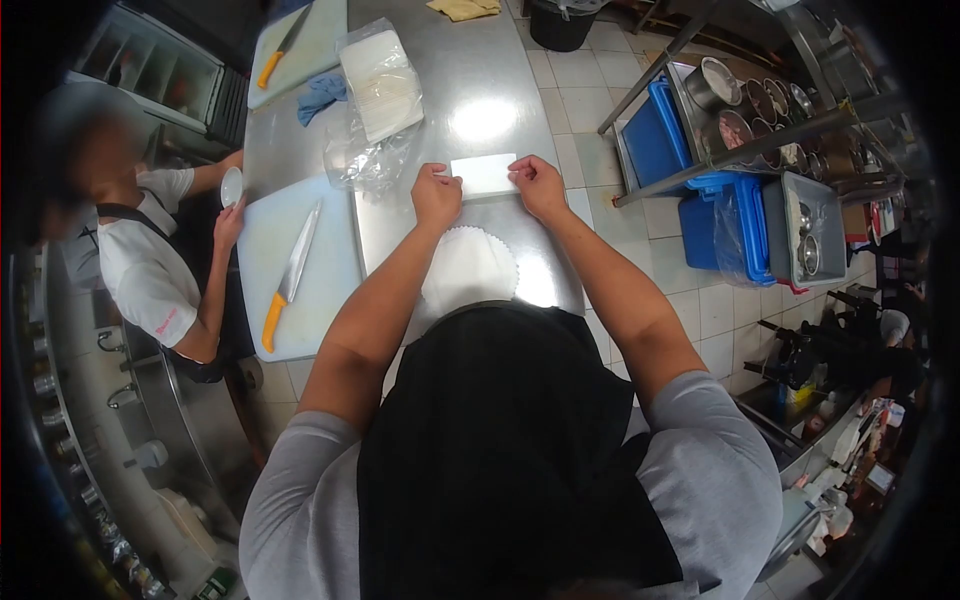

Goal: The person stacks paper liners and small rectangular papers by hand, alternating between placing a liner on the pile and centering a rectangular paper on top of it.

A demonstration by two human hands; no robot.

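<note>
From the head view, I'd judge this to be a moment of holding the folded white paper straight, and any shift would call for moving both ends evenly. The left hand pinches one end, the right hand the other. It's right between them, nearer the right edge of the steel counter than the left, just beyond the scalloped white paper.

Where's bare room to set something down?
Widest is the steel table between the plastic-wrapped white stack, yellow cloth, left hand and right hand. A narrower strip parts the near pale cutting board from the left forearm. Crowded: around the stack, by clear plastic and blue cloth.
</note>
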